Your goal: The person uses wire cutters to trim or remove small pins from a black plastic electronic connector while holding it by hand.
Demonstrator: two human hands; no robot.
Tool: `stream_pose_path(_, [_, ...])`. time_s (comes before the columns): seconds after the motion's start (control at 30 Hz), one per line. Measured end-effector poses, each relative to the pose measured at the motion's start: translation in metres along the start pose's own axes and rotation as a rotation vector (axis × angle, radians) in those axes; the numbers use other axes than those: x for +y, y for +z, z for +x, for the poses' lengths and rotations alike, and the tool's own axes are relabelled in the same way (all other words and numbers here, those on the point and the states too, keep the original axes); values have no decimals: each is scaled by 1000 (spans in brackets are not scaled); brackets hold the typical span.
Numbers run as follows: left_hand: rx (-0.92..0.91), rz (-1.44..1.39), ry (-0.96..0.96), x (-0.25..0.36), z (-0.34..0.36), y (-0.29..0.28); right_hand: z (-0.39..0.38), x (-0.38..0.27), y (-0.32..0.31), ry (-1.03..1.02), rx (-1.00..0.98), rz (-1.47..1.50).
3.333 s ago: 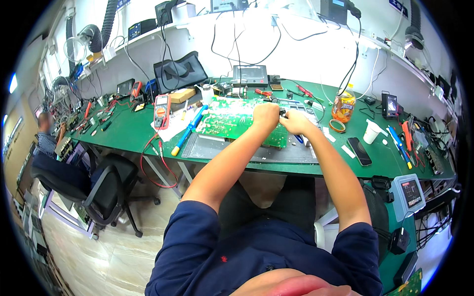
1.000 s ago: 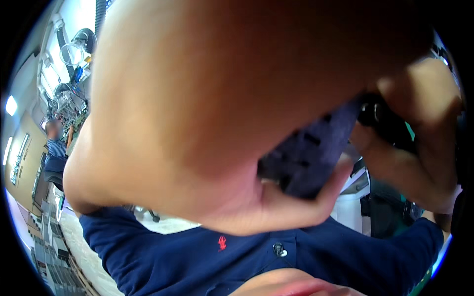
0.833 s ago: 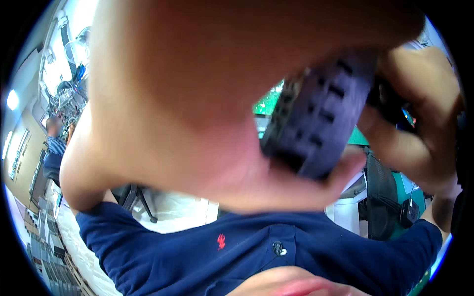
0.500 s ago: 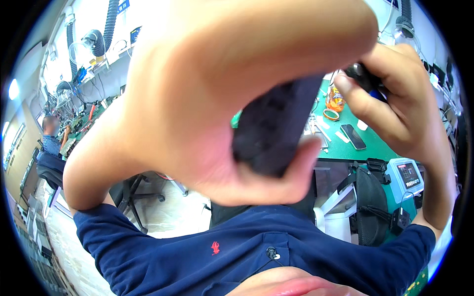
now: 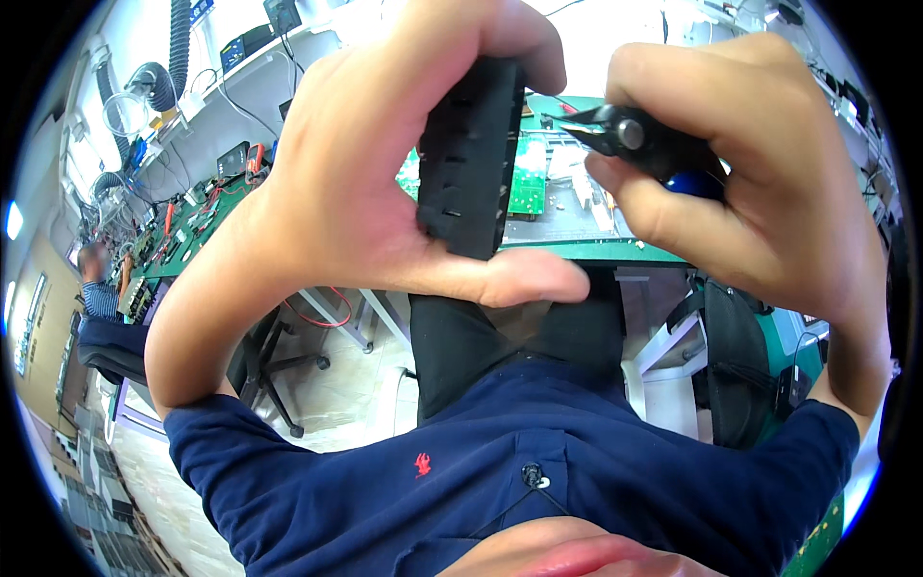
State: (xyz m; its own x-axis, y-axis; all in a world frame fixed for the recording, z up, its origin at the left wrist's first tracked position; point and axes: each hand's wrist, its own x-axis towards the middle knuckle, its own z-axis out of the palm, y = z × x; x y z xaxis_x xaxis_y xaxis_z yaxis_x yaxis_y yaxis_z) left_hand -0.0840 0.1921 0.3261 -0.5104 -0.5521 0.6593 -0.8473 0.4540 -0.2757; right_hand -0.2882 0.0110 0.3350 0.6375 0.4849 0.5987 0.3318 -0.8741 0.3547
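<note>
My left hand point(image 5: 370, 183) is closed round a black rectangular plastic part point(image 5: 468, 163), gripping it between the thumb at its lower end and the fingers at its top. Small pins or tabs show along the part's face and edge. To its right, my right hand point(image 5: 740, 183) holds a pair of cutting pliers point(image 5: 630, 135) with dark jaws and a blue patch on the handle. The jaws are parted and point left at the black part, a short gap away from it. Behind the part, a green circuit board point(image 5: 528, 178) lies partly hidden on the bench.
The green-topped bench point(image 5: 601, 252) runs across in front of me. A red multimeter point(image 5: 254, 162) and loose tools lie farther left. A black bag point(image 5: 728, 375) hangs at the right. At far left another person point(image 5: 96, 288) sits at the bench.
Both hands have moved away from my head, the left one also leftward. The black part now stands more upright, and the pliers have come into plain view beside it.
</note>
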Motion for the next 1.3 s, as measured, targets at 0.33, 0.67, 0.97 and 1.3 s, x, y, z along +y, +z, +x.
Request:
stream_pose_path(0.33, [-118, 77, -118, 18, 12, 12, -4, 0, 10, -7, -7, -33])
stream_pose_path(0.67, [104, 4, 172, -3, -2, 27, -3, -2, 10, -12, -2, -42])
stream_pose_path(0.97, [46, 54, 146, -4, 0, 26, -5, -3, 14, 1, -6, -46])
stream_pose_path(1.3, [-72, 79, 23, 3, -2, 25, -7, -3, 18, 15, -9, -53])
